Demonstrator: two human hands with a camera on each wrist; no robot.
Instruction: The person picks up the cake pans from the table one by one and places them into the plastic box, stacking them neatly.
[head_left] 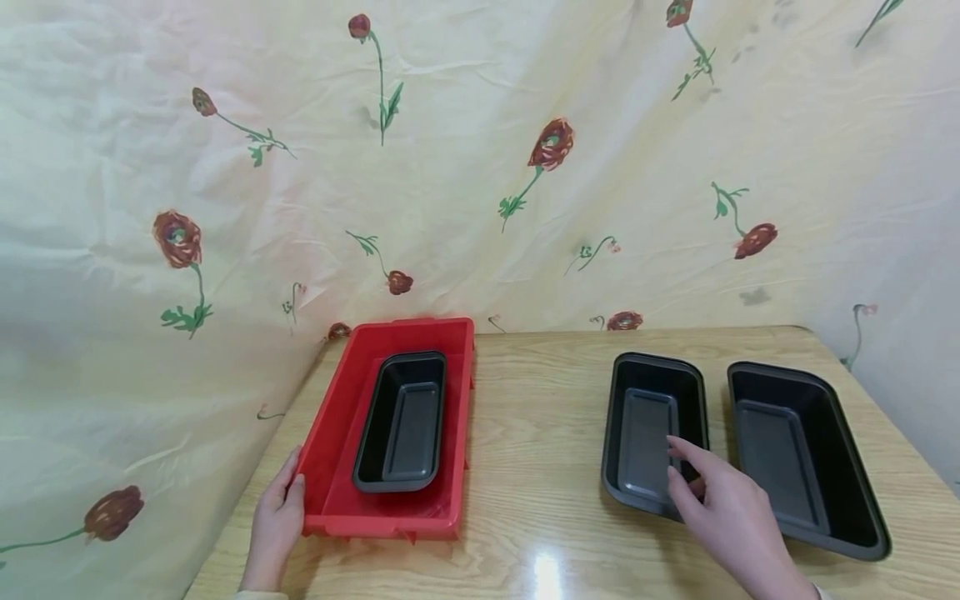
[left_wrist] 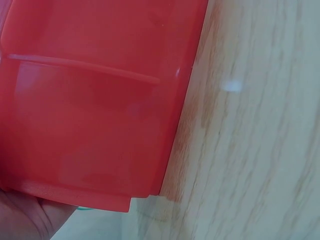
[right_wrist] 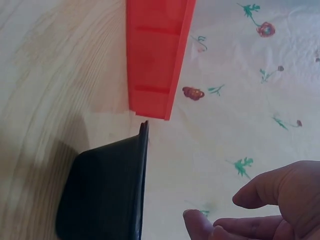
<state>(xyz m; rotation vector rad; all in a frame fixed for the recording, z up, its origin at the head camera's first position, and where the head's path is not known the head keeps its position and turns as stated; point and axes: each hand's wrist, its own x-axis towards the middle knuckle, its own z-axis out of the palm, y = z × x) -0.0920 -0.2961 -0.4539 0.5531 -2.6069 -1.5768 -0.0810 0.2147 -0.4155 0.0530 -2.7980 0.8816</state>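
My left hand (head_left: 277,521) grips the near left corner of a red plastic tray (head_left: 408,335), and in the left wrist view its fingers lie at the rim. Inside the tray sits a dark loaf pan (head_left: 412,429). My right hand (head_left: 723,504) hovers over the near right side of a second dark loaf pan (head_left: 645,433), thumb and fingers spread apart. Nothing lies between those fingers, and the right wrist view shows them beside the pan's rim. A third loaf pan (head_left: 780,450), wider looking, stands to the right of that one.
All of this stands on a light wooden table (head_left: 540,433). Behind the table and along its sides hangs a pale cloth (head_left: 450,200) printed with red flowers. Bare wood separates the tray from the two pans on the right.
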